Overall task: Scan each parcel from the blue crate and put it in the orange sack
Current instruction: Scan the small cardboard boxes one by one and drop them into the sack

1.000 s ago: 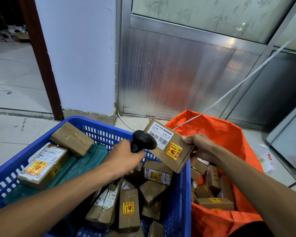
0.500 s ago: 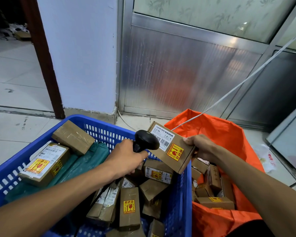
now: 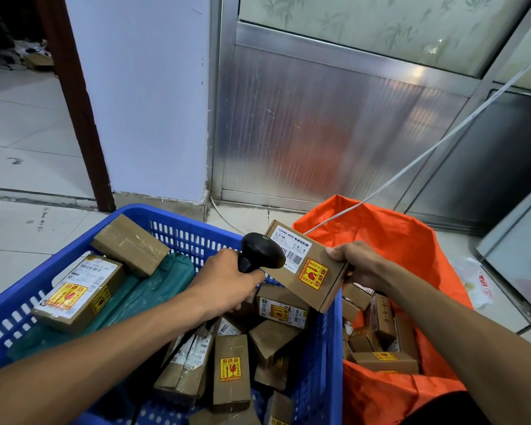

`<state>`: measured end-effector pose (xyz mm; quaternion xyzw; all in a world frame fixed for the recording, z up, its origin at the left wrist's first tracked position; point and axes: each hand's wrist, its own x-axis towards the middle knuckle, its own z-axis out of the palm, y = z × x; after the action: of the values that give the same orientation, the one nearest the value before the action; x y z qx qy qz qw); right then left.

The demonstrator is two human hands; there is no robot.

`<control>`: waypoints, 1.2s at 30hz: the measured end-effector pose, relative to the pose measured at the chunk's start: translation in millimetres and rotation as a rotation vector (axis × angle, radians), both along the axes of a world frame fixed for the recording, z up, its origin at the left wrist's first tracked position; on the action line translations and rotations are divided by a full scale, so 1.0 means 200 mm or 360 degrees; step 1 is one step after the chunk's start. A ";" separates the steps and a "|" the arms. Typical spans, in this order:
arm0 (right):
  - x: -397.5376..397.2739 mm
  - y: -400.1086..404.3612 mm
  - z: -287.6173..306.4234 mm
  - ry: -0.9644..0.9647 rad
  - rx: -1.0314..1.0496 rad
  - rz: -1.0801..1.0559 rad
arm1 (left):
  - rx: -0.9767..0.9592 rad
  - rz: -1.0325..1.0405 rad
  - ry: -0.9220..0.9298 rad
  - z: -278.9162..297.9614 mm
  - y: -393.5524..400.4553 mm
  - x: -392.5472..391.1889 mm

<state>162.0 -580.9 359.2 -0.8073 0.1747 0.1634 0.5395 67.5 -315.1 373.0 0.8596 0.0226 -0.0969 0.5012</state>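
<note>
My left hand [image 3: 227,286] grips a black barcode scanner [image 3: 262,251], whose head points at a flat brown parcel [image 3: 311,271]. That parcel carries a white barcode label and a yellow fragile sticker. My right hand [image 3: 354,262] pinches its right edge and holds it tilted above the crate's right rim. The blue crate [image 3: 178,231] below holds several brown parcels and green plastic bags. To the right stands the open orange sack [image 3: 390,234] with several small brown boxes inside.
A white wall pillar [image 3: 147,102] and metal-framed panels [image 3: 334,124] stand just behind crate and sack. A white cord [image 3: 426,154] runs down from the upper right to the sack's mouth. Tiled floor [image 3: 19,167] lies to the left. A white plastic bag [image 3: 480,283] lies right of the sack.
The scanner head has moved closer to the parcel's label and now overlaps its left edge. The parcel stays held in about the same place.
</note>
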 end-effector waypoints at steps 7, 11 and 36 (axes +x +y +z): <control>0.00 0.00 -0.01 -0.0011 -0.0020 0.0013 | -0.0015 0.0006 0.0008 -0.01 0.00 0.00; 0.00 0.01 -0.01 -0.0012 -0.0015 0.0014 | -0.0007 0.0014 0.0007 -0.01 0.00 0.00; 0.00 0.00 -0.02 0.0022 0.0041 -0.0040 | -0.0019 0.0007 0.0000 -0.01 0.00 0.00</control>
<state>162.3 -581.8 356.1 -0.7968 0.1864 0.1645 0.5507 67.1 -315.2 371.8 0.8566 0.0239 -0.0959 0.5065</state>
